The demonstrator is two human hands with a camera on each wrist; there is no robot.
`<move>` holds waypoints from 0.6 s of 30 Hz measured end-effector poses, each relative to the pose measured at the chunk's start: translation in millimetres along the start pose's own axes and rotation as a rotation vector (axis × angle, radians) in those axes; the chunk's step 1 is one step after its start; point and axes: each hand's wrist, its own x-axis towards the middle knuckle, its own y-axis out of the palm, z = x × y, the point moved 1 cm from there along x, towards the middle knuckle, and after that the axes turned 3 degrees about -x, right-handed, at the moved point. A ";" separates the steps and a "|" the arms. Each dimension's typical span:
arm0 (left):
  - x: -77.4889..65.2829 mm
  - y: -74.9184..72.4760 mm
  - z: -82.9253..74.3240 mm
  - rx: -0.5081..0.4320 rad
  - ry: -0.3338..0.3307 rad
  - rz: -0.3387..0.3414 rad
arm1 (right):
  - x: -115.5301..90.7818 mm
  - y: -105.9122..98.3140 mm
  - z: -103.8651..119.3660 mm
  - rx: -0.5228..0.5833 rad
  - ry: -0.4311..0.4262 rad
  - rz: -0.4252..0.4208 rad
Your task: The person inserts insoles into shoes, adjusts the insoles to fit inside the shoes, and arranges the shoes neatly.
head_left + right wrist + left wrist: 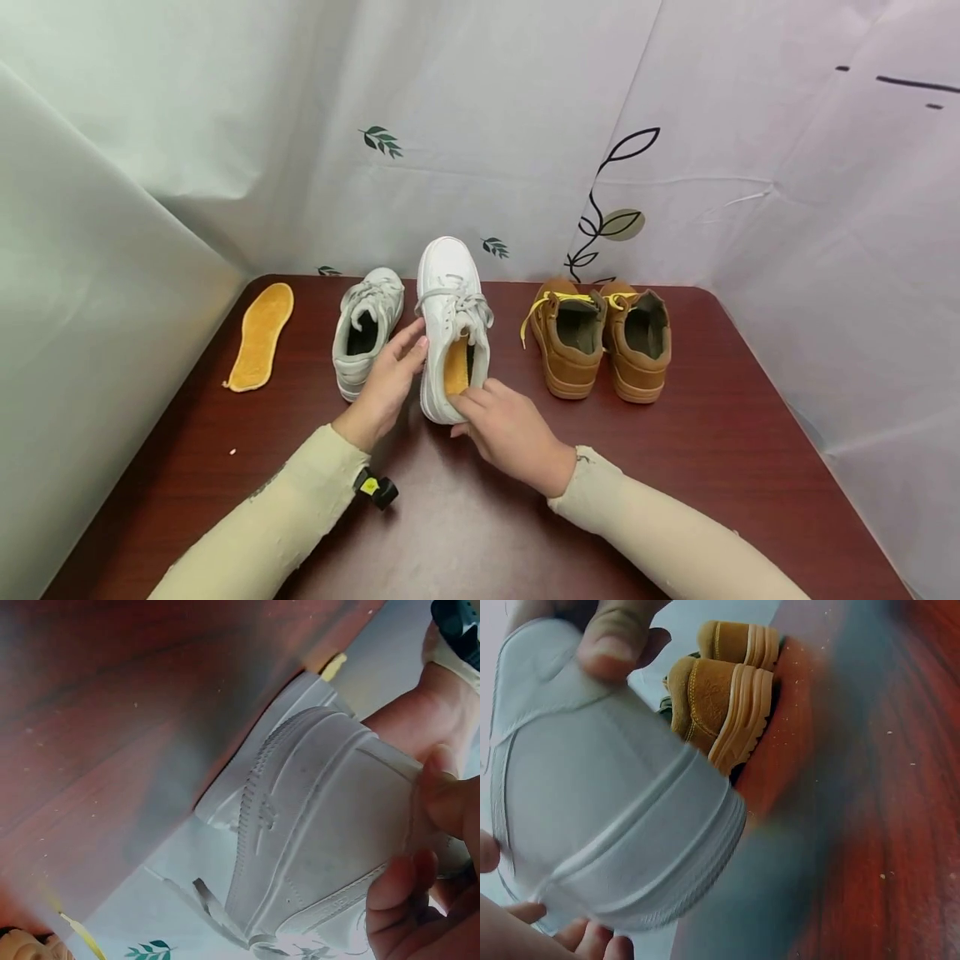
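A white sneaker [450, 275] with grey laces is held off the table, toe up and away, between both hands. My left hand [386, 379] grips its left side near the middle. At the heel, my right hand [513, 429] pinches the collar, with the thumb on the outside of the heel and the fingers at the opening. An orange-yellow insole [456, 367] shows inside that sneaker. In the left wrist view the sneaker's heel [592, 795] fills the left half. Its side and sole edge [315, 817] show in the right wrist view.
Another white sneaker [360, 354] stands left of the held one, its opening dark inside. A loose orange-yellow insole [261, 342] lies at the far left. Two brown shoes [573, 358] with yellow laces stand at the right. A hanging white sheet [480, 125] backs the table [675, 500].
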 end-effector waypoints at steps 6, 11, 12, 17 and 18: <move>6.6 3.0 -3.0 -0.028 -0.032 -0.035 | 11.5 11.4 -4.5 0.023 0.027 0.000; 9.6 7.9 -2.0 -0.020 -0.002 -0.093 | 15.6 19.3 -9.0 0.051 -0.004 -0.034; 9.9 8.4 -1.4 -0.013 0.005 -0.104 | 16.0 20.6 -9.7 0.060 -0.010 -0.041; 10.9 7.5 -0.3 0.032 0.007 -0.129 | 19.1 24.9 -12.7 0.109 -0.006 -0.045; 11.5 6.4 -0.1 0.034 0.004 -0.133 | 20.2 26.0 -13.3 0.113 -0.004 -0.040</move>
